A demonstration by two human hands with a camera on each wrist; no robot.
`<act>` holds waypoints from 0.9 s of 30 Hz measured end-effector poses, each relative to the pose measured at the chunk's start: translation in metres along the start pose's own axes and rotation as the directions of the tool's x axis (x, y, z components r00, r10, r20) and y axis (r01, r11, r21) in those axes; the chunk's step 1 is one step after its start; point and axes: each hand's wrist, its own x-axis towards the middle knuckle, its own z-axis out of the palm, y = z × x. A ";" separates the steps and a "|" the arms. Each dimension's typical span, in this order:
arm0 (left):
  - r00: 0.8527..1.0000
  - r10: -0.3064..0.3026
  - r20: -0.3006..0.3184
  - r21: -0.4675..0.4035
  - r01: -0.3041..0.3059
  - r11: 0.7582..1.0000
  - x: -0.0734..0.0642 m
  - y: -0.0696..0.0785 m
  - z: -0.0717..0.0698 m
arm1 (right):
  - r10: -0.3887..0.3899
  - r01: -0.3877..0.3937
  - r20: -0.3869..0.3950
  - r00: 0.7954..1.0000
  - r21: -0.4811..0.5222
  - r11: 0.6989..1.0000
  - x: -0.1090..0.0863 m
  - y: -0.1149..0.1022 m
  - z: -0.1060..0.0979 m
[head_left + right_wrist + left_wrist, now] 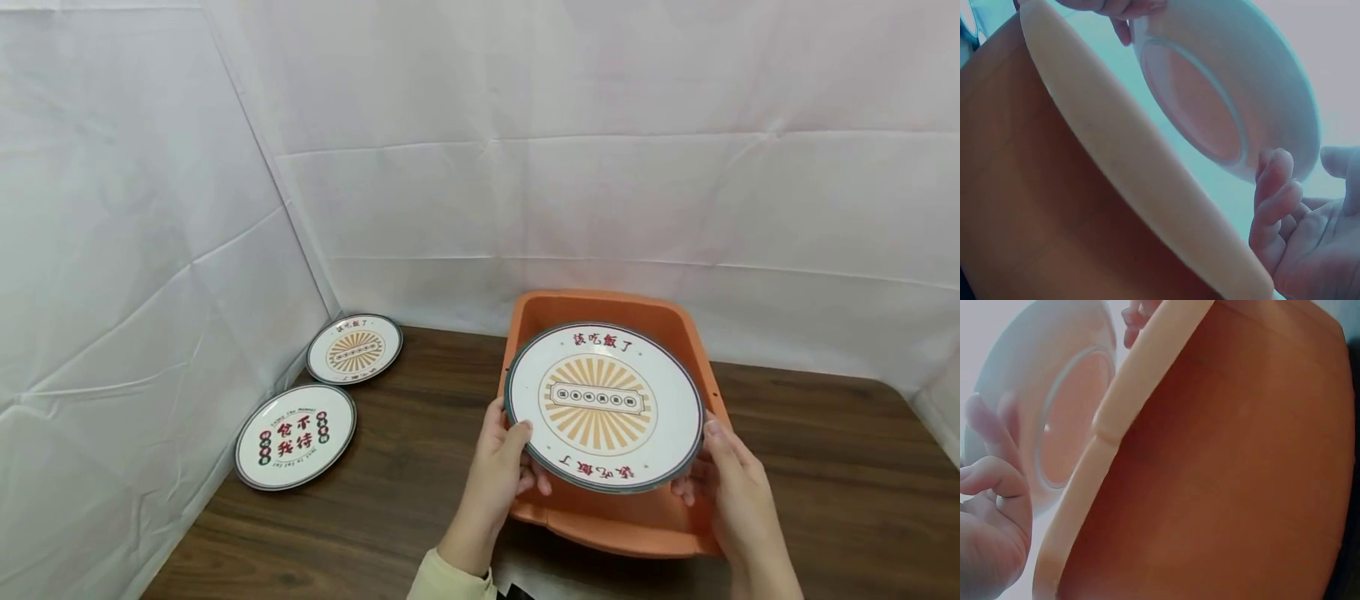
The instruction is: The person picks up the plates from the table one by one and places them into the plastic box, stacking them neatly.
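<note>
Both hands hold a white plate point(525, 392) with a dark rim, red characters and a yellow sunburst, raised over an orange plastic basin point(622, 533). At the plate's left edge, my left hand point(498, 462) grips with the thumb on top and fingers beneath. My right hand point(731, 479) holds the opposite edge, its thumb at the rim and fingers curled below. In the left wrist view the plate's underside point(1079, 419) with its foot ring shows beyond the basin wall point(1222, 462). The right wrist view also shows that underside point(1197, 100). Much of the basin's inside is hidden by the plate.
Two more plates lie on the brown wooden table point(420, 417) at the left: a sunburst plate point(355, 348) farther back and a plate with red and black lettering point(296, 437) nearer. White cloth point(600, 167) hangs behind and at the left.
</note>
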 end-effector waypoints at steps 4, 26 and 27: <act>0.999 -0.001 0.040 0.003 0.001 1.000 -0.002 -0.001 0.003 | 0.016 -0.015 -0.023 1.000 0.035 0.999 0.000 -0.001 0.001; 0.999 -0.021 -0.046 0.266 0.032 0.963 0.018 0.021 0.000 | 0.067 -0.044 -0.232 0.970 0.101 0.994 -0.002 -0.011 0.011; 0.999 0.001 -0.050 0.287 0.014 0.958 0.020 0.024 0.000 | 0.061 -0.041 -0.225 0.972 0.093 0.995 0.000 -0.013 0.012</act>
